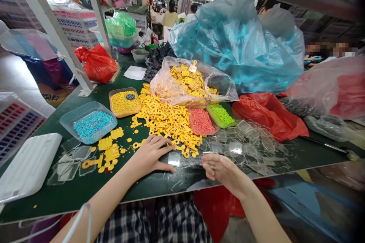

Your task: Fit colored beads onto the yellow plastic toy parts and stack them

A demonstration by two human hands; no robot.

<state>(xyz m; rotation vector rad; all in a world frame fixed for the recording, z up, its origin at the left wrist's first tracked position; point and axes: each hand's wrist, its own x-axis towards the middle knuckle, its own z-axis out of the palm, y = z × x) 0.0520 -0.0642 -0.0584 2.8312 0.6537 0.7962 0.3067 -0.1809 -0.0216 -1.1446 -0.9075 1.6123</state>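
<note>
1. L hand [149, 155]: open, palm down, holds nothing; fingertips just beside clear plastic square [173, 158].
2. R hand [225, 171]: fingers curled; hold on clear squares [245, 146] unconfirmed.
3. Status: yellow plastic parts [165, 119] heaped loose on green bench top [71, 193]; more in poly bag [185, 83].

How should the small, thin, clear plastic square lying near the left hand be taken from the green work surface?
Come from above on the left hand's side and pinch the clear plastic square by two opposite edges. It lies flat on the green work surface, so the fingers probably need to tip up one edge first.
</note>
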